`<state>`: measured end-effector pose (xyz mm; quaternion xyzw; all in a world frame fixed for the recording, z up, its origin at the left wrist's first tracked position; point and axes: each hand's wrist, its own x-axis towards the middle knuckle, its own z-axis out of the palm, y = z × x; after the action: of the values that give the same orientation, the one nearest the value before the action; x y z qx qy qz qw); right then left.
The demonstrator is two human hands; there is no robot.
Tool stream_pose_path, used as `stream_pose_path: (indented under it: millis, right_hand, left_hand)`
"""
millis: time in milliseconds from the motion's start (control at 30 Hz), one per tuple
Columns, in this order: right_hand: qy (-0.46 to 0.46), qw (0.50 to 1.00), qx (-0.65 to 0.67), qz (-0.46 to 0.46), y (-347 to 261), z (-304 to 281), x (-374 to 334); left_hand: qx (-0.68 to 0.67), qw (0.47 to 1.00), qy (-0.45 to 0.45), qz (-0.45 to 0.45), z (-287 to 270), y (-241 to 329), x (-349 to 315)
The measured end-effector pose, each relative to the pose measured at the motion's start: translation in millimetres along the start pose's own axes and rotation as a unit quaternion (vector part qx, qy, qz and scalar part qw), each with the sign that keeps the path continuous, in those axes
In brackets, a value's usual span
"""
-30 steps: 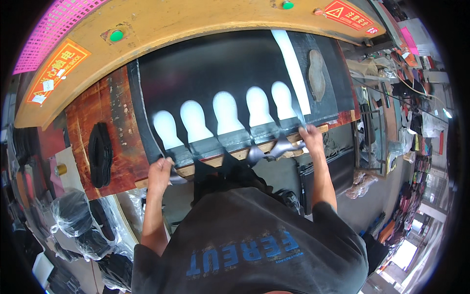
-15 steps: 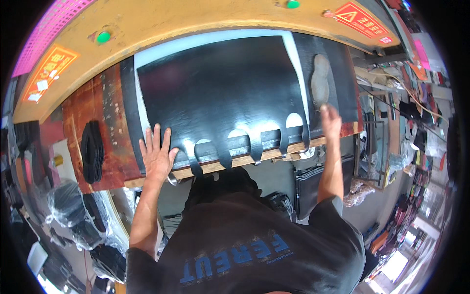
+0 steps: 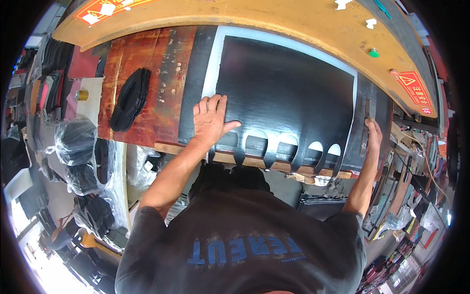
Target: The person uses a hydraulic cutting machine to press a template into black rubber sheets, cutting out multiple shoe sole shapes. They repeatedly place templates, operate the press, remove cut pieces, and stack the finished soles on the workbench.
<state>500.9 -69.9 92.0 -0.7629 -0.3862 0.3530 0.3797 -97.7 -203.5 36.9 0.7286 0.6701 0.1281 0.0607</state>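
Observation:
A large black sheet [image 3: 289, 88] lies over a white board [image 3: 213, 68]. Arched cutouts run along its near edge, and thin strips between them hang over the wooden table edge. My left hand [image 3: 210, 120] rests flat on the sheet's left edge, fingers spread and holding nothing. Past the sheet's right edge, my right hand [image 3: 374, 132] has its fingers bent against a sole-shaped cutting die [image 3: 366, 110]. The die looks narrow, seen almost edge-on, and appears tipped up. My thumb on that hand is mostly hidden.
A yellow machine beam [image 3: 303, 36] with a green button [image 3: 374, 53] crosses behind the sheet. Black sole-shaped pieces [image 3: 131, 100] are stacked on the reddish-brown table [image 3: 161, 98] at left. Plastic-wrapped bundles [image 3: 76, 142] stand at lower left.
My view has shifted, so the table appears further right. My left hand stays on the sheet's left edge. The die, flat before, now shows edge-on with my right hand at it.

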Motion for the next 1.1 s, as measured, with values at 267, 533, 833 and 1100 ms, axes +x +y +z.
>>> stream_pose_path:
  millis: [267,533,833,1100]
  right_hand:
    - [-0.192,0.973,0.102,-0.08,-113.7,226.3,-211.7]
    - [-0.117,0.951,-0.229,-0.172,-141.4,396.4,-247.1]
    - [-0.092,0.957,-0.125,-0.245,-113.0,387.5,-216.8]
    - [-0.02,0.956,-0.156,-0.247,-75.3,329.3,-187.1]
  left_hand:
    - [-0.045,0.992,-0.107,0.054,-20.0,-29.2,19.3]
    - [-0.113,0.991,-0.055,0.05,-20.4,-58.4,18.1]
    - [-0.274,0.96,0.049,0.036,8.5,-102.2,-31.1]
    - [-0.36,0.931,0.049,0.038,10.4,-112.8,-21.9]
